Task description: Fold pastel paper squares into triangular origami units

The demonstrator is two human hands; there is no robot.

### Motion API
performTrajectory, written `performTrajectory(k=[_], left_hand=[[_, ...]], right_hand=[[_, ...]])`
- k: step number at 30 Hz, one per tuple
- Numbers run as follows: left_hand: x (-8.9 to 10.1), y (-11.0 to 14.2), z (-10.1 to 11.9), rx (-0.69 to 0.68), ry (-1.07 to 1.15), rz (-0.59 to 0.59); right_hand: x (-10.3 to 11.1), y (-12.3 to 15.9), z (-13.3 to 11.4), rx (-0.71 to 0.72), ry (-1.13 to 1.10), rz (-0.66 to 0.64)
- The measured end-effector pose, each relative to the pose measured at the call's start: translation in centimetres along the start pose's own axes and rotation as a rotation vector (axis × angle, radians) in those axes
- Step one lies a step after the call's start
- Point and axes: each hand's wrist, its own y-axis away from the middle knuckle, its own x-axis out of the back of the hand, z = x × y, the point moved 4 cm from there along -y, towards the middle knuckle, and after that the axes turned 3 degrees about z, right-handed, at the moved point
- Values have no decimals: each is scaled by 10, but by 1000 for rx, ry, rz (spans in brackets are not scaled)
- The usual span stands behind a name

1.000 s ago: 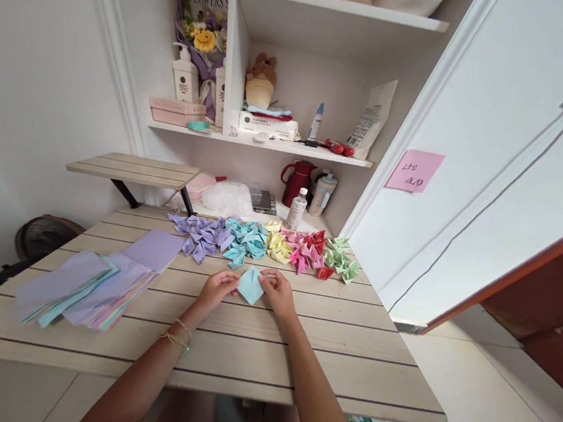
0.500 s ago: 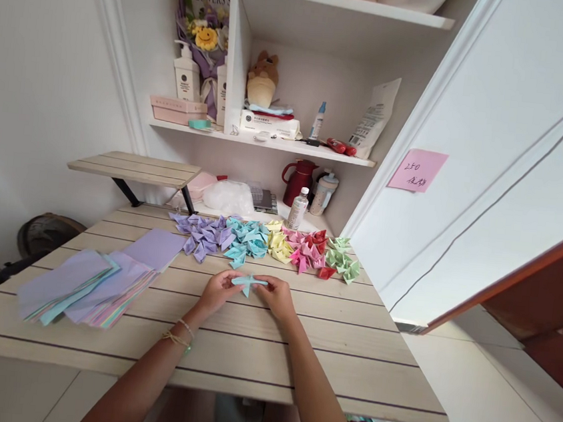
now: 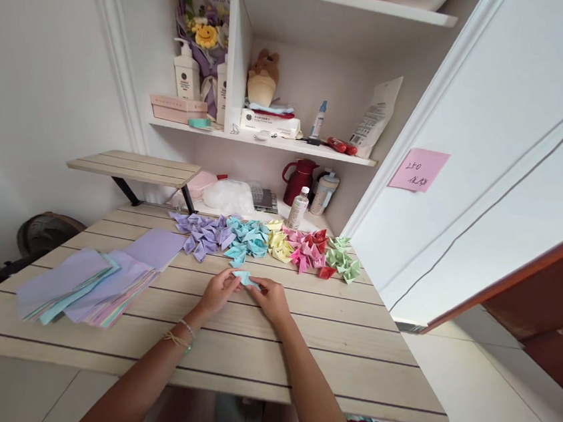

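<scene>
A small light-blue folded paper [image 3: 243, 277] is held between both hands, low over the middle of the table. My left hand [image 3: 219, 290] pinches its left side between thumb and fingers. On the other side, my right hand [image 3: 271, 297] has its thumb and fingertips closed on the right end. Just beyond the hands lies a row of finished-looking paper folds: purple ones [image 3: 203, 235], blue ones [image 3: 248, 238], yellow ones [image 3: 279, 244], pink ones [image 3: 303, 250], red ones [image 3: 317, 240] and green ones [image 3: 345, 261].
Stacks of square coloured paper [image 3: 97, 285] lie on the table's left. Behind them stands a small raised shelf [image 3: 135, 166] on black legs. A clear bottle [image 3: 298, 209] is at the table's back edge, near a red jug [image 3: 299, 180]. A white shelf unit [image 3: 268, 144] rises behind.
The blue paper has gone from a spread shape with a point hanging down to a flatter, more compact one. My right hand has shifted slightly to the left.
</scene>
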Motion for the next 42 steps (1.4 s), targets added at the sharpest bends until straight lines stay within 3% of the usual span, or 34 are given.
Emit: performTrajectory(k=[11,18,23,26,30,34,42], left_hand=[[0,4,5,-46,-78,35],[-8,13,19,-289,-339,22],[-9,17,26,-379,-387,34],[-7,15,24,-340,-316,63],[-7,9,13,-191,-110,46],[-9,6,4,-68,-2,21],[1,6,11,-5,74,115]], right_hand=[[0,-1,8,-38,-38,26],[0,1,7,-91,18,66],[-17,2,12,-238,-370,99],[-25,1,12,-315,-620,115],[-21,0,7,-344,-763,151],[-16,-1,7,-324,-761,104],[-7,-3,11,-312,-722,-29]])
